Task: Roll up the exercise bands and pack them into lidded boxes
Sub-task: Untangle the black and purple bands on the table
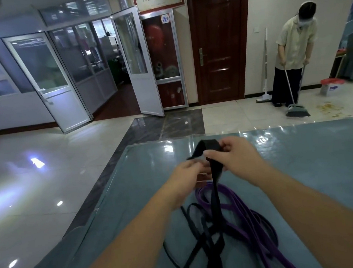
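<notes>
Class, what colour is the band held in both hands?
Black band, clearest in the head view.

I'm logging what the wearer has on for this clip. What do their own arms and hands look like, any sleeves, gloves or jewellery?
Both forearms are bare as far as the frame shows: no sleeves in view. The left hand and right hand wear no gloves, and no watch, ring or wristband is visible.

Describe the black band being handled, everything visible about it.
The black band is a flat, matte strap, rubbery looking. Its top end is folded into a loop above the table, pinched by the right hand and the left hand. It hangs down to a loose tangle on the table, crossing the purple band.
</notes>
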A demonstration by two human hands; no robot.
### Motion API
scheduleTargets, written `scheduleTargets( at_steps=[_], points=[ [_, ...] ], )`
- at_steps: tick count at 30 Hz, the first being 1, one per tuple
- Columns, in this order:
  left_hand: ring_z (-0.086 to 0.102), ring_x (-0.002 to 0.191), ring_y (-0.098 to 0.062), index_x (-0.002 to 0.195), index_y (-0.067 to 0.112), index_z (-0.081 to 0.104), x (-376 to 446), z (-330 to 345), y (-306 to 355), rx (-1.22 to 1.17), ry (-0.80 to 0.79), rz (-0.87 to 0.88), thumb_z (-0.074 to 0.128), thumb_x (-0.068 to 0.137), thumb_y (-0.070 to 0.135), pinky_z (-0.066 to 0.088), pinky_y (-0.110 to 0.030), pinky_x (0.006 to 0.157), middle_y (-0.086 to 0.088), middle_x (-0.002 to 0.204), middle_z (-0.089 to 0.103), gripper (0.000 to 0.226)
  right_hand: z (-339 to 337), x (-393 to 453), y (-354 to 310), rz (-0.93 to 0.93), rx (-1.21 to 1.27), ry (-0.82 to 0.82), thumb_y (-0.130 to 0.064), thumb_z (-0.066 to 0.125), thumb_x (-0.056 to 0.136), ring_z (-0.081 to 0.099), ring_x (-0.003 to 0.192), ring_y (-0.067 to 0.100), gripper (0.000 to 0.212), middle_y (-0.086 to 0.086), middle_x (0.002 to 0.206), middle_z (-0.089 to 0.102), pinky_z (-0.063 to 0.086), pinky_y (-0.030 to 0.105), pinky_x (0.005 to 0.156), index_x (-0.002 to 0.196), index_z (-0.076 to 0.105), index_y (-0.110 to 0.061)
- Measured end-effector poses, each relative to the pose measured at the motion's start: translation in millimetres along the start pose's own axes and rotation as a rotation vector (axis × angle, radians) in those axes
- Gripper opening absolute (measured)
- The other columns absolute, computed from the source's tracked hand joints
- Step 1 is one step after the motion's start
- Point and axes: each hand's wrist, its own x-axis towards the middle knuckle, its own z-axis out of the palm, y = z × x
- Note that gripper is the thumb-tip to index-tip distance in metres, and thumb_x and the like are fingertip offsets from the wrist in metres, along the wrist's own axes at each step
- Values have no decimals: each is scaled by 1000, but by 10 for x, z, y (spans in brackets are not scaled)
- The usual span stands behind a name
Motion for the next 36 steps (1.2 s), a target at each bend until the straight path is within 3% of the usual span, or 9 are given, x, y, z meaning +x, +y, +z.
scheduleTargets(
  at_steps=[4,8,13,19,23,26,28,32,36],
  points=[
    [71,115,-22,119,24,73,-38,144,-309,196,-151,66,73,92,24,55,-38,106,-2,118,77,26,-77,126,-162,35,33,114,-41,82,86,60,57,17,43,10,68,61,55,26,51,82,63,-3],
    [74,108,-13,117,20,75,-30,277,-339,151,-69,93,76,95,26,55,-35,106,2,112,79,23,-175,197,-215,69,59,163,-45,79,88,61,50,15,44,16,72,62,58,32,56,86,62,-5],
    [76,108,-26,120,6,64,-9,333,-180,-59,-47,114,69,98,8,58,-45,103,-10,109,80,23,-262,256,-168,186,371,196,-34,69,99,76,80,25,34,11,92,78,61,29,66,99,70,0],
    [76,103,-29,108,15,76,78,358,103,46,23,216,75,94,12,60,-46,97,-11,105,80,14,-248,112,98,404,730,42,-38,47,109,74,98,33,38,18,105,76,62,43,86,112,67,-6],
    [76,97,-24,104,19,76,125,358,389,-54,80,172,73,97,20,64,-41,84,-7,103,80,7,-115,-97,425,382,690,-187,-27,42,106,70,110,34,40,22,117,75,54,44,94,122,69,-3],
    [74,85,-20,99,18,75,167,321,548,-122,86,148,71,99,21,63,-36,77,-3,88,78,5,-1,-244,601,259,544,-308,-11,57,97,70,118,28,30,12,120,76,51,43,105,123,72,-10],
    [71,83,-19,97,16,75,185,309,608,-162,81,143,68,101,21,61,-41,84,-1,82,76,9,54,-269,629,205,512,-287,-5,66,95,72,115,27,27,9,117,77,53,42,107,120,72,-10],
    [66,77,-22,94,10,72,197,262,628,-269,132,143,65,103,24,57,-51,96,-5,75,69,17,14,-229,511,159,505,-223,0,65,98,76,92,25,15,10,99,80,60,35,86,112,69,-3],
    [71,82,-22,102,10,73,152,172,551,-285,133,47,60,104,41,60,-43,96,0,72,73,33,-102,-164,284,73,389,-149,-7,69,97,78,89,25,7,9,94,80,62,38,82,103,71,-10]
  ],
)
